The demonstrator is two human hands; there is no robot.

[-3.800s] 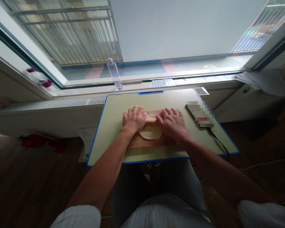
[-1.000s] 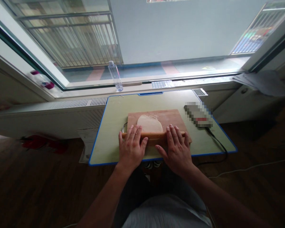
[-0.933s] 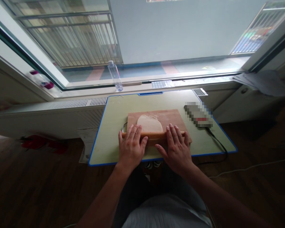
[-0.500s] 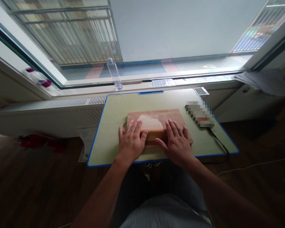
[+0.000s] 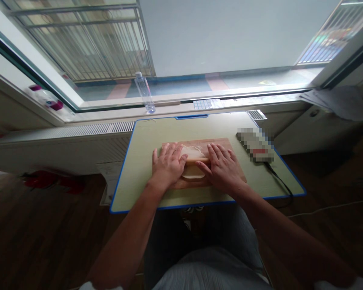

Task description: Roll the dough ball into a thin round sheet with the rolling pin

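A rolling pin (image 5: 196, 160) lies crosswise over a flat sheet of dough (image 5: 192, 152), which shows on both its far and near sides. Beneath the dough is a wooden cutting board (image 5: 196, 183). My left hand (image 5: 169, 165) presses flat on the left part of the pin, fingers stretched forward and open. On the right part rests my right hand (image 5: 222, 165), also open, its thumb pointing inward along the pin. Both palms hide the ends of the pin.
The board sits on a pale green folding table (image 5: 157, 131) with a blue edge. A phone-like device (image 5: 255, 147), blurred out, lies at right with a black cable (image 5: 280, 179). A clear bottle (image 5: 145, 93) stands on the windowsill beyond. Papers (image 5: 335, 100) lie at far right.
Both hands and the rolling pin have moved forward, away from me. More dough now shows on the near side of the pin and less on the far side.
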